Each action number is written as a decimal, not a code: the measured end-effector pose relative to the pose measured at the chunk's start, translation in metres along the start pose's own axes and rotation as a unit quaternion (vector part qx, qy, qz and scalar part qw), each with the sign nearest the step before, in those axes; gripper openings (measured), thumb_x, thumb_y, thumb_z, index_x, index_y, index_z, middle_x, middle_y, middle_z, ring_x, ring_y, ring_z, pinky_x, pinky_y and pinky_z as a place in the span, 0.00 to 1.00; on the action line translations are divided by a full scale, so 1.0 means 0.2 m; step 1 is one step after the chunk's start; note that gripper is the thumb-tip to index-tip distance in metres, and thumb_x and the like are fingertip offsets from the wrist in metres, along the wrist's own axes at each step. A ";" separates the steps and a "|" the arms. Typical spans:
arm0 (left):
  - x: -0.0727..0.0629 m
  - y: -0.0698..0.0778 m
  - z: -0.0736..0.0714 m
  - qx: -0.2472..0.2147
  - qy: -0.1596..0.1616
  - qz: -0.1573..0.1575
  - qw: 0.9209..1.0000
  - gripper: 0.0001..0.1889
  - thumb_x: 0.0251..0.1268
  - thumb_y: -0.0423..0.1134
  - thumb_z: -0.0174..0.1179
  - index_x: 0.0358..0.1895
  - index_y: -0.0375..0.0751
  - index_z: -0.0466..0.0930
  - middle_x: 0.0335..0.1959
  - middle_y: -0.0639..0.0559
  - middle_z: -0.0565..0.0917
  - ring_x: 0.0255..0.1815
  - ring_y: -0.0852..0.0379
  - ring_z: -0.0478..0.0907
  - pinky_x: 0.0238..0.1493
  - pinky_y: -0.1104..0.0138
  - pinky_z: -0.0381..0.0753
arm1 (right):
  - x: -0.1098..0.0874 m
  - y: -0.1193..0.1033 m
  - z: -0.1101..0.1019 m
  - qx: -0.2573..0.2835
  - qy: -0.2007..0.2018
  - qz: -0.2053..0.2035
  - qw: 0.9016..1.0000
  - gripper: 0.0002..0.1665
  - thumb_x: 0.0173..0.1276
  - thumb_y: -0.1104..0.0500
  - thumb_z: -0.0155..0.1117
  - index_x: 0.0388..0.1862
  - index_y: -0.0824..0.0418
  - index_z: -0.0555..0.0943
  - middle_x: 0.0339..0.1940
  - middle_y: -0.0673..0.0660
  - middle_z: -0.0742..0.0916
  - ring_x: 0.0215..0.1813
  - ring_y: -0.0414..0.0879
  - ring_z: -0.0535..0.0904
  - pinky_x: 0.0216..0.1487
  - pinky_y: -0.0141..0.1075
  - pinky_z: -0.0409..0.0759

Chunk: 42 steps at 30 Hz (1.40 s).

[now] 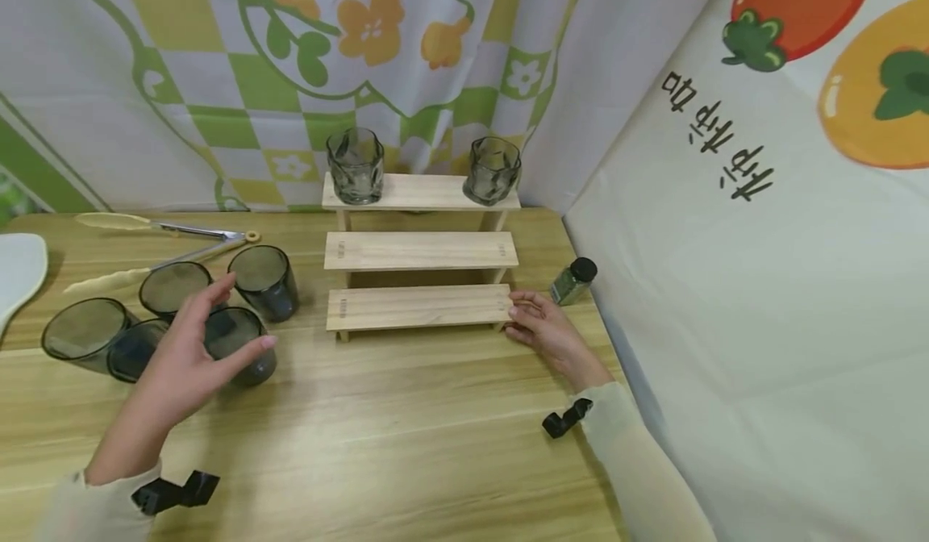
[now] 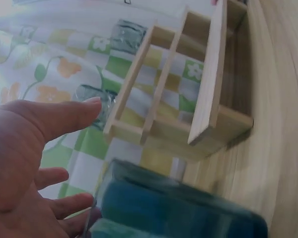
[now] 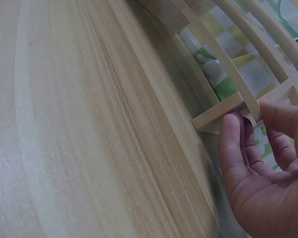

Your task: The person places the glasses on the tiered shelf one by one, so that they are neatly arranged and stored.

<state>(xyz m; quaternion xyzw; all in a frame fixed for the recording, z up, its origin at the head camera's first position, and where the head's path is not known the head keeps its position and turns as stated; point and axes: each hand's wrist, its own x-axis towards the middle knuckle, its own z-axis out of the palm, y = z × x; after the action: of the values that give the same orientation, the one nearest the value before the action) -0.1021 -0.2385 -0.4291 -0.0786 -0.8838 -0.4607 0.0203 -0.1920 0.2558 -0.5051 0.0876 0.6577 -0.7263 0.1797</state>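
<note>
A three-tier wooden display shelf [image 1: 421, 308] stands in the middle of the table. My right hand [image 1: 547, 332] is at the right end of its lowest tier. In the right wrist view the thumb and fingers [image 3: 230, 144] pinch that corner of the shelf [image 3: 221, 111]. At the left, my left hand [image 1: 185, 356] is spread above a group of smoky dark glasses, thumb and fingers apart. The nearest dark glass [image 1: 243, 344] lies partly behind this hand. In the left wrist view a glass [image 2: 179, 203] is just beside the fingers of my left hand [image 2: 35, 163].
Two clear wavy glasses, one left [image 1: 356, 167] and one right [image 1: 493, 171], stand on the top tier. A small black-capped jar [image 1: 573, 281] is right of the shelf. Tongs [image 1: 192, 235] lie behind the dark glasses. A white utensil [image 1: 20, 272] is far left. Fabric walls [image 1: 726, 284] border the table.
</note>
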 end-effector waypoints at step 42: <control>-0.10 -0.16 0.29 -0.228 0.036 -0.047 0.972 0.50 0.61 0.28 0.72 0.81 0.51 0.51 0.72 0.45 0.67 0.71 0.56 0.61 0.60 0.78 0.60 | 0.00 0.02 -0.01 0.001 -0.008 -0.007 1.000 0.23 0.78 0.65 0.60 0.68 0.64 0.68 0.48 0.58 0.79 0.48 0.51 0.80 0.50 0.40 0.83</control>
<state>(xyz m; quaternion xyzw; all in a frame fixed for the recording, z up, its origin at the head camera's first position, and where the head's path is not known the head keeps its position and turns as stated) -0.0848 -0.2115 -0.4911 -0.0232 -0.7567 -0.6533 0.0117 -0.1909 0.2574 -0.5081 0.0771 0.6558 -0.7292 0.1798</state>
